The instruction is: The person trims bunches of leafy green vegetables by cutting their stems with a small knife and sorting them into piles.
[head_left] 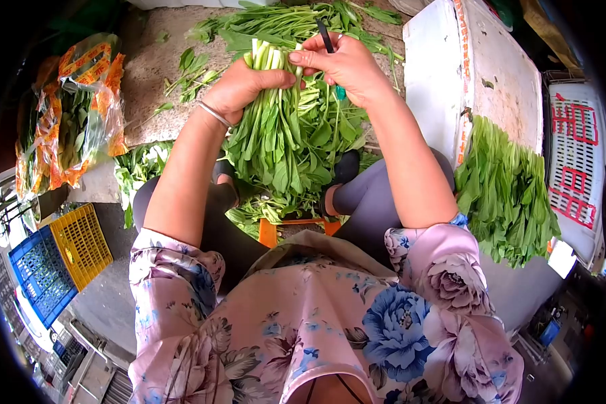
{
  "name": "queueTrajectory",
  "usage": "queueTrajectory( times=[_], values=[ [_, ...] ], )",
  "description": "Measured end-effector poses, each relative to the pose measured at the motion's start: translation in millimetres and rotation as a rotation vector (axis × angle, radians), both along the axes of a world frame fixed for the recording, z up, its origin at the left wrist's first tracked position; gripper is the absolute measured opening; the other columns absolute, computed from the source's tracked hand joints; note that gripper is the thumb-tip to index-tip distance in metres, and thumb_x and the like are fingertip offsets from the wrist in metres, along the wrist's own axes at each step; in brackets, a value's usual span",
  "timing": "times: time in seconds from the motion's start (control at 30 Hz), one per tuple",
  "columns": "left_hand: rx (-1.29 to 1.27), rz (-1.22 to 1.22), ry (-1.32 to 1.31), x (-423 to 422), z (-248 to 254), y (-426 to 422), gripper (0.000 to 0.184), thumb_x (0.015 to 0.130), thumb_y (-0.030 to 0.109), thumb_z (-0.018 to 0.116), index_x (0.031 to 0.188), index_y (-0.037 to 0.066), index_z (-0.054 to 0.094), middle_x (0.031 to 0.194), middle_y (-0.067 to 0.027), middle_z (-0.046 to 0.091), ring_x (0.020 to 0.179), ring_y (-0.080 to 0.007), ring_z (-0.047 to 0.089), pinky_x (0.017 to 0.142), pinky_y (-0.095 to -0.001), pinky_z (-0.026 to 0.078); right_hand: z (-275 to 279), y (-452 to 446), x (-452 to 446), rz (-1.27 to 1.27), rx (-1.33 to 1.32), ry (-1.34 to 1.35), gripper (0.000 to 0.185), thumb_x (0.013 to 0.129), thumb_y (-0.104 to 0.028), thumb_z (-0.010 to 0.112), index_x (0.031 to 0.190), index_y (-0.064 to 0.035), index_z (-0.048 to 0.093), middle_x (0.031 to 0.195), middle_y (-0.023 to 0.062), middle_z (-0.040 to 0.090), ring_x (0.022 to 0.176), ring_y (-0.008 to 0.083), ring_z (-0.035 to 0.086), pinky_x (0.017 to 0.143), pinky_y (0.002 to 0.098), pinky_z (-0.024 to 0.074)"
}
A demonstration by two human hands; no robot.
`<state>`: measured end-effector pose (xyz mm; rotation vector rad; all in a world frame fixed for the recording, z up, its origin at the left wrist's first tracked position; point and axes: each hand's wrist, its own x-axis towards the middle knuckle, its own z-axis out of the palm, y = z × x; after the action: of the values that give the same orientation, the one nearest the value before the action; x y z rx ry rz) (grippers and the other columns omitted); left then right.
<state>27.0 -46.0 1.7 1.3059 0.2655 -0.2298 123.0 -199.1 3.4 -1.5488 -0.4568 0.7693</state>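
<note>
My left hand [239, 87] is closed round a bunch of leafy greens [276, 135], pale cut stems up and leaves hanging toward me. Close beside it, my right hand [347, 67] has thumb and finger at one stem on the edge of the bunch. A slim tool that looks like a small knife [326, 37] is also held in the right hand; its dark end sticks up above the fingers and a teal end shows below. Loose greens [323, 128] lie under and behind the bunch, between my knees.
More greens [283, 20] lie along the far side of the board [148, 101]. On the right, neatly stacked bunches [505, 195] lean by a white foam box [505, 81]. Bagged greens [74, 114] are at left, above blue [44, 273] and yellow [82, 244] crates.
</note>
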Motion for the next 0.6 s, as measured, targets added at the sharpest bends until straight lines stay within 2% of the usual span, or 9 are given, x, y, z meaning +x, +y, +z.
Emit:
queueTrajectory(
  times=[0.03,0.07,0.17,0.2,0.3,0.4,0.43,0.5,0.6],
  values=[
    [-0.009,0.056,0.02,0,-2,2,0.026,0.07,0.006,0.064,0.095,0.0,0.059,0.082,-0.0065,0.063,0.073,-0.0147,0.061,0.07,-0.0273,0.049,-2,2,-1,-0.043,-0.022,-0.039,0.037,0.072,-0.032,0.073,0.091,-0.0031,0.059,0.079,0.0023,0.061,0.069,0.0084,0.058,0.053,0.02,0.0399],
    [-0.019,0.112,0.04,1,-5,3,0.026,0.07,0.006,0.064,0.094,0.0,0.059,0.082,-0.0067,0.063,0.073,-0.0147,0.061,0.069,-0.0278,0.05,-5,4,-2,-0.047,-0.023,-0.04,0.037,0.072,-0.032,0.073,0.091,-0.0031,0.059,0.079,0.0023,0.061,0.069,0.0084,0.058,0.053,0.02,0.0399],
    [-0.095,0.281,0.081,8,-14,8,0.022,0.077,0.011,0.059,0.096,0.0,0.058,0.085,-0.0085,0.063,0.073,-0.0169,0.061,0.069,-0.0284,0.051,-22,13,-8,-0.111,-0.106,-0.076,0.049,0.074,-0.045,0.068,0.098,-0.0016,0.062,0.087,0.0063,0.062,0.081,0.0133,0.058,0.078,0.0266,0.0438],
    [-0.126,0.401,0.129,9,-14,9,0.023,0.082,0.014,0.055,0.099,0.0,0.057,0.088,-0.0097,0.063,0.075,-0.0184,0.062,0.069,-0.0279,0.052,-13,14,-18,-0.096,-0.16,-0.134,0.06,0.073,-0.048,0.067,0.108,0.0004,0.058,0.097,0.0108,0.062,0.089,0.0179,0.058,0.079,0.0268,0.044],
    [-0.288,0.538,0.024,13,-16,9,0.021,0.085,0.021,0.053,0.095,0.003,0.056,0.09,-0.008,0.061,0.076,-0.0183,0.061,0.068,-0.0293,0.053,-21,24,-41,-0.046,-0.291,-0.525,0.1,0.057,-0.08,0.052,0.12,-0.002,0.048,0.086,0.0149,0.064,0.081,0.0253,0.064,0.07,0.0321,0.0498],
    [-0.39,0.546,0.026,13,-14,8,0.021,0.085,0.023,0.057,0.095,0.005,0.055,0.089,-0.0071,0.061,0.076,-0.0177,0.061,0.068,-0.0291,0.053,-6,23,-47,0.223,-0.521,-0.552,0.111,0.055,-0.084,0.048,0.138,-0.0143,0.024,0.1,0.0165,0.06,0.085,0.0273,0.063,0.074,0.0331,0.0507],
    [-0.419,0.503,0.026,12,-16,9,0.024,0.084,0.025,0.058,0.097,0.006,0.055,0.088,-0.0068,0.061,0.076,-0.0172,0.061,0.066,-0.0279,0.053,-10,26,-47,0.234,-0.516,-0.548,0.113,0.056,-0.081,0.051,0.138,-0.0108,0.019,0.097,0.0142,0.061,0.077,0.0261,0.064,0.069,0.0341,0.0524],
    [-0.488,0.457,-0.045,12,-26,13,0.034,0.086,0.032,0.054,0.105,0.004,0.054,0.096,-0.0111,0.061,0.085,-0.0211,0.061,0.078,-0.0332,0.051,-24,28,-45,0.233,-0.378,-0.404,0.101,0.059,-0.067,0.065,0.128,0.0004,0.035,0.098,0.0135,0.061,0.087,0.0234,0.061,0.079,0.0312,0.0494],
    [-0.585,0.353,-0.089,6,-11,14,0.041,0.088,0.035,0.049,0.113,0.002,0.05,0.105,-0.0154,0.058,0.099,-0.0266,0.056,0.09,-0.0388,0.043,-36,27,-43,0.052,0.058,-0.088,0.057,0.061,-0.021,0.079,0.107,0.0019,0.054,0.095,0.0084,0.062,0.084,0.0161,0.058,0.08,0.0266,0.0461]
  ],
)
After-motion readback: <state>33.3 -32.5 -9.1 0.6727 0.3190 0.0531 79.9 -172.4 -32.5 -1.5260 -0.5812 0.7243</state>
